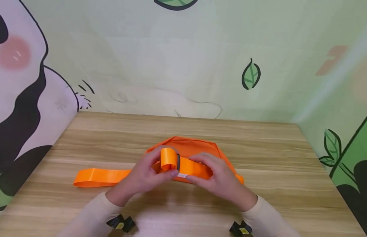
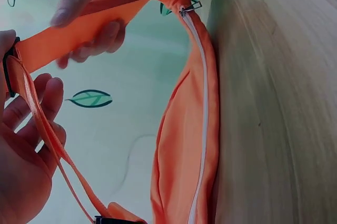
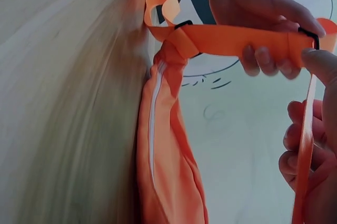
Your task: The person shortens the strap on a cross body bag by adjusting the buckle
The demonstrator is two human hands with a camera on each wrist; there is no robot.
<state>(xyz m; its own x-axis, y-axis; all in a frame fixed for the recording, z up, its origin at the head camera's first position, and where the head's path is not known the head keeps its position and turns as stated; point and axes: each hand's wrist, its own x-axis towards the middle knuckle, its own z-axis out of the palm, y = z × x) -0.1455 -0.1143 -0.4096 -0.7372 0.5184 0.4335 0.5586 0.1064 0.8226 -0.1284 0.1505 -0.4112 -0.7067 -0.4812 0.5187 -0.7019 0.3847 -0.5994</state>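
Note:
An orange waist bag [image 1: 195, 147] with a white zipper [image 2: 204, 113] lies on the table behind both hands. Its wide orange strap [image 1: 198, 168] runs between the hands through a black slider buckle [image 1: 178, 162]. Beside the buckle, my left hand [image 1: 144, 177] pinches the strap, thumb in front, where the webbing curls into a small loop [image 1: 168, 158]. On the other side my right hand [image 1: 220, 177] holds the strap between thumb and fingers. A second black buckle [image 3: 184, 24] sits by the bag's end in the right wrist view.
A long strap loop [image 1: 97, 177] extends left across the wooden table [image 1: 275, 154]. Walls printed with a panda and leaves stand behind the table and at both sides. Small black devices [image 1: 122, 223] are worn on both wrists.

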